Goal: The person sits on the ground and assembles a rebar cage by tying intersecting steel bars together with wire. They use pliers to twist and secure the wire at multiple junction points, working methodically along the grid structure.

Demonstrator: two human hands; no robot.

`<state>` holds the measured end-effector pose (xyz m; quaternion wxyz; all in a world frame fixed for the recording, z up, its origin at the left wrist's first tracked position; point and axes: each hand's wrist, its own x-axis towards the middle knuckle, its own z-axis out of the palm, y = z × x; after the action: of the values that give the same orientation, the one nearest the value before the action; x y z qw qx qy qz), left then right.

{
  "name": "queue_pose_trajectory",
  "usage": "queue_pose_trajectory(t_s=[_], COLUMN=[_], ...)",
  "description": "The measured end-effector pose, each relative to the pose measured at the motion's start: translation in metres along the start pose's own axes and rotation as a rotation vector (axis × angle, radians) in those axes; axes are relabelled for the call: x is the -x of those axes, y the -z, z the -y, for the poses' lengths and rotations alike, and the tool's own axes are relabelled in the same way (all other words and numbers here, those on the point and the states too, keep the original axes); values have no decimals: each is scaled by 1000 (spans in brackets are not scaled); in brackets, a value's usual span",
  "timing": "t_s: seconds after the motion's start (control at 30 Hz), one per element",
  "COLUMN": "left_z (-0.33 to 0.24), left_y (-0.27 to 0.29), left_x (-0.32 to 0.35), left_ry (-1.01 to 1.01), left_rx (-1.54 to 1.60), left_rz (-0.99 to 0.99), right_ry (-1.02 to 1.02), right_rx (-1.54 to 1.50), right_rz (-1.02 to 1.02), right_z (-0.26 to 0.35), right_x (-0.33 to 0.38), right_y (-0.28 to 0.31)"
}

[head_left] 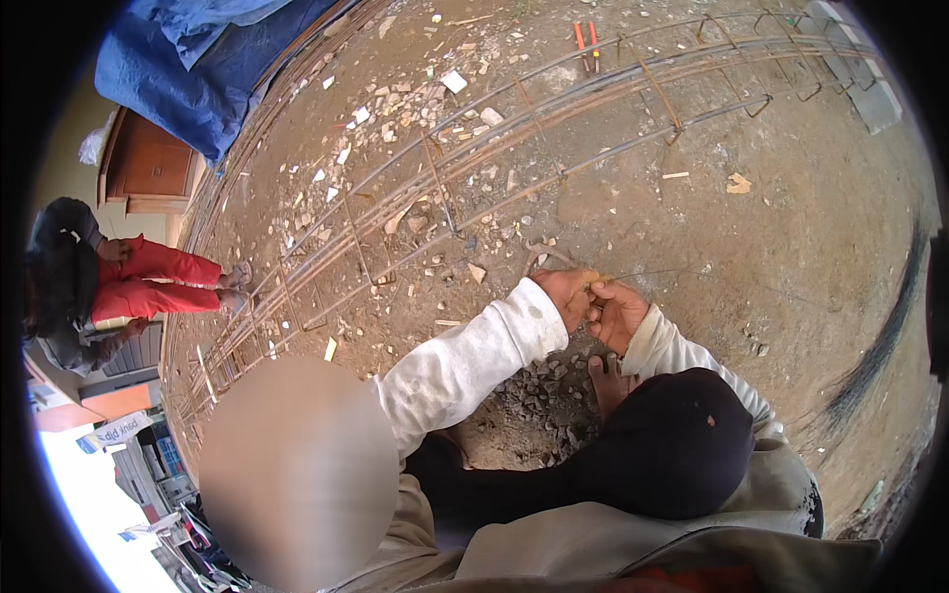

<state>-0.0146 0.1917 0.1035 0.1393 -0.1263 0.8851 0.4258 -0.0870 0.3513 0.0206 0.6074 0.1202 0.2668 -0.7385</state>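
My left hand (565, 295) and my right hand (620, 314) meet in front of my knees, fingers pinched together at the tips. Between them they hold a thin dark wire (664, 272), whose free length runs off to the right above the ground. The small part inside the fingers is hidden. Just beyond my left hand, a rusty curved metal piece (539, 254) lies on the dirt. Farther off, a long rebar cage (554, 119) with square stirrups stretches from the lower left to the upper right.
Red-handled cutters (587, 47) lie past the cage. A grey slab (862, 84) sits under its far right end. Loose dark wires (883, 341) lie at right. Rubble (395, 99) dots the dirt. A person in red trousers (153, 280) stands left, near a blue tarp (178, 74).
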Motion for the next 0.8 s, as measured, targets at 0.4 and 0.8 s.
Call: queue_pose_trajectory(t_s=[0.4, 0.8], left_z=[123, 289], left_y=[74, 185], left_x=[124, 122], left_ry=[-277, -266], left_rx=[95, -654], left_rz=[20, -200], right_ry=[821, 396], right_rx=[1976, 1030], right_rz=[326, -327], right_z=[-48, -27], right_x=[-17, -15], right_y=[-110, -204])
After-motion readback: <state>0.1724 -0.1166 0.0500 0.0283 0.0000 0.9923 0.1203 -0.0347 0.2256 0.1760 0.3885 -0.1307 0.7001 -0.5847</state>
